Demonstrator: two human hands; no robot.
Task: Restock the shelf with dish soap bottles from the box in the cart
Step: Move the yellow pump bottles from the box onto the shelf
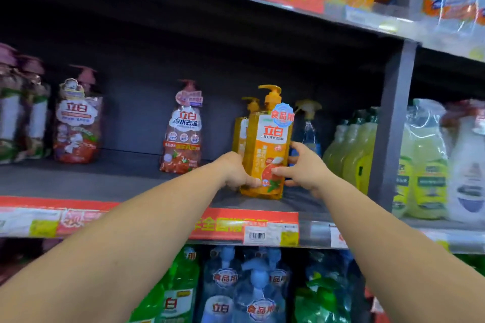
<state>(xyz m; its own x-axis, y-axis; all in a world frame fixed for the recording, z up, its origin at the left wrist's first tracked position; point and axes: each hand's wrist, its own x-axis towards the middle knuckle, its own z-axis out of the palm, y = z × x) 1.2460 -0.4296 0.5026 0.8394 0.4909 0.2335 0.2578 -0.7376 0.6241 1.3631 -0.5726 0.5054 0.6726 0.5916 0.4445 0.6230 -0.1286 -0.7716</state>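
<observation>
The left hand [237, 172] is wrapped round the lower left side of a tall orange plastic dish soap bottle with a pump top [267, 149], thumb across the front near its base, while the right hand [304, 168] holds the opposite side, thumb laid on the label and fingers curling behind — so the bottle sits squarely between the two hands, both about equally close to it. It stands upright on the dark grey middle shelf [105, 181], long axis vertical, printed label facing out toward the aisle and the pump spout pointing left. Its base looks to be on the shelf board or just touching it, a little way in from the front lip. Directly behind it stands a second orange pump bottle [244, 126], close enough that the two overlap from here. To the right is a clear blue bottle with a yellow pump [309, 128], just beside the right hand's fingers. To the left, well apart, stands a red-labelled pump bottle [183, 136]. My guess is that the bottle only needs squaring up with the row before both hands let go.
</observation>
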